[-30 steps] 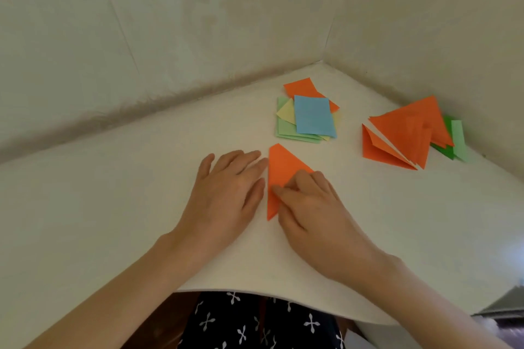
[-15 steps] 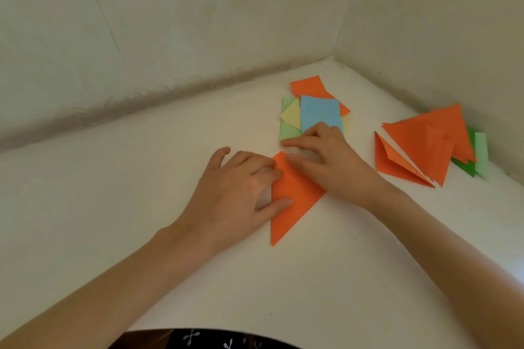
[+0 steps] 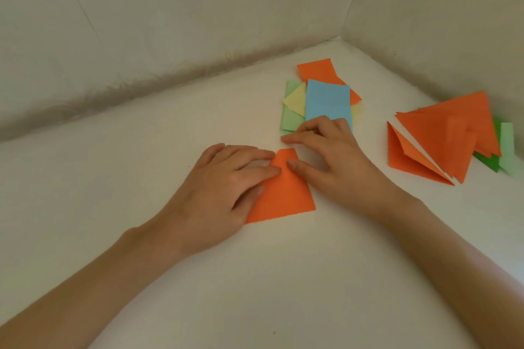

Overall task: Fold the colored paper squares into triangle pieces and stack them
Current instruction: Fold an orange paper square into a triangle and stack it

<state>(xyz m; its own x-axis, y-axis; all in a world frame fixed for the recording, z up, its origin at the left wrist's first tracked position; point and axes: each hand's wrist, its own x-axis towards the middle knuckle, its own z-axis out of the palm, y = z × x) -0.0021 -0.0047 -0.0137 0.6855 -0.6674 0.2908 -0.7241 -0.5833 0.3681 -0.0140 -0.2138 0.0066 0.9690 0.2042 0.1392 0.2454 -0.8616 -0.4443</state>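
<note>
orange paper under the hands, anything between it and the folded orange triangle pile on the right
Nothing visible blocks it. Between the orange paper piece and the orange folded triangle pile lies bare white table, apart from the person's own right hand.

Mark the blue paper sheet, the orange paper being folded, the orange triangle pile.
blue paper sheet [image 3: 327, 100]: head view, centre.
orange paper being folded [image 3: 283, 195]: head view, centre.
orange triangle pile [image 3: 442, 127]: head view, top piece.
</note>
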